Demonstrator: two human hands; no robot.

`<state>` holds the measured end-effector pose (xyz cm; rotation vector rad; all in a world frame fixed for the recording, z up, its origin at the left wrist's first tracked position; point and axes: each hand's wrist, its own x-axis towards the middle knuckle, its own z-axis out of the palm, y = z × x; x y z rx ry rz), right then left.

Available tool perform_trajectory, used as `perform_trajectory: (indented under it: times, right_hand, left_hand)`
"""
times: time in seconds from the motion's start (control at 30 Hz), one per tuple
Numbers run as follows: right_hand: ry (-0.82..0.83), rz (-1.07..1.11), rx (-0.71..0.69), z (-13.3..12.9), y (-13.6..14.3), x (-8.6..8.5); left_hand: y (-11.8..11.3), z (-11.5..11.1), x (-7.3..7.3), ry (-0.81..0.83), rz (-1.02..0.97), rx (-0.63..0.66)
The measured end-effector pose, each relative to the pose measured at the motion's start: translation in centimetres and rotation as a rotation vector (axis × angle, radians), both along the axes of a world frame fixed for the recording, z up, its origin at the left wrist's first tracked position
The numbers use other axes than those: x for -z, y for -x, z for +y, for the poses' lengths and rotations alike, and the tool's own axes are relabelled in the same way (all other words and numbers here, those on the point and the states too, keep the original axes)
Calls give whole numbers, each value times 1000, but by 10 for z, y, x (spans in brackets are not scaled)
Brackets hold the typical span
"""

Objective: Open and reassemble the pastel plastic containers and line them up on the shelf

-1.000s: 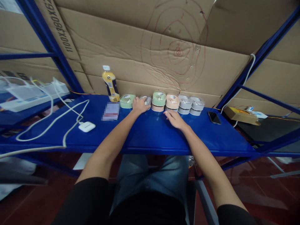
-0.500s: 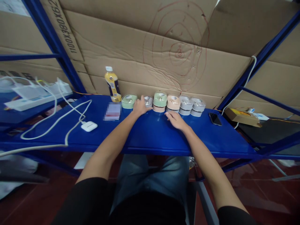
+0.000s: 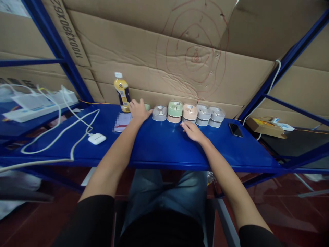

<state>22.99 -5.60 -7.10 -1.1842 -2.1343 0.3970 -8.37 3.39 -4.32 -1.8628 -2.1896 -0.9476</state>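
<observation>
My left hand (image 3: pixel 138 110) reaches over a single green box (image 3: pixel 147 106) with a clear lid and hides most of it. Its fingers are spread and the thumb lies on the box's right side; a firm grip cannot be made out. Just right of it stands a lone grey box (image 3: pixel 159 113). Then come two-high stacks: a green box (image 3: pixel 175 108) on a peach one, a peach box (image 3: pixel 190 111) on a grey one, and two grey stacks (image 3: pixel 203 114). My right hand (image 3: pixel 193 132) rests before the peach-topped stack, holding nothing, fingers loosely bent and slightly apart.
Behind my left hand stands a yellow drink bottle (image 3: pixel 121 92), with a blurred flat pack (image 3: pixel 121 122) before it. A white earphone case (image 3: pixel 97 138) and white cables lie left on the blue table (image 3: pixel 164 147). A phone (image 3: pixel 235 130) lies right. Cardboard (image 3: pixel 133 51) backs the table.
My left hand has moved left from the lone grey box to the green box beside the bottle. That grey box now shows fully. My right hand has hardly moved.
</observation>
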Motion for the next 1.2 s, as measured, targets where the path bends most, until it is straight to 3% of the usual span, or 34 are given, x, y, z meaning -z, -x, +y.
perform_trajectory:
  times: [0.1, 0.2, 0.3, 0.4, 0.47, 0.57, 0.7, 0.8, 0.87, 0.97, 1.2]
  right_hand:
    - [0, 2, 3, -1, 0, -1]
    - [2, 3, 2, -1, 0, -1]
    - [0, 9, -2, 0, -1, 0]
    - [-17, 27, -2, 0, 0, 1]
    - [-56, 63, 4, -1, 2, -1]
    - [-153, 158, 29, -6, 3, -7]
    - [-252, 179, -1, -17, 4, -18]
    - [-215, 101, -89, -22, 7, -21]
    - [-161, 49, -153, -24, 10, -20]
    - [-77, -25, -218, -26, 14, -17]
    - [-58, -28, -143, -24, 16, -9]
  left_hand:
    - [3, 3, 8, 152, 21, -59]
    - [6, 3, 11, 202, 12, -52]
    - [7, -1, 4, 136, -55, -61]
    - [7, -10, -7, -42, -160, -62]
    - [4, -21, -12, -192, -203, 36]
    - [-7, -45, -15, -345, -190, 391]
    - [-28, -82, -4, -224, -150, 907]
    - [-41, -97, 10, -89, -165, 1125]
    - [-46, -99, 20, -36, -176, 1198]
    - [-50, -97, 33, 15, -184, 1210]
    - [-50, -91, 49, 96, -297, 1157]
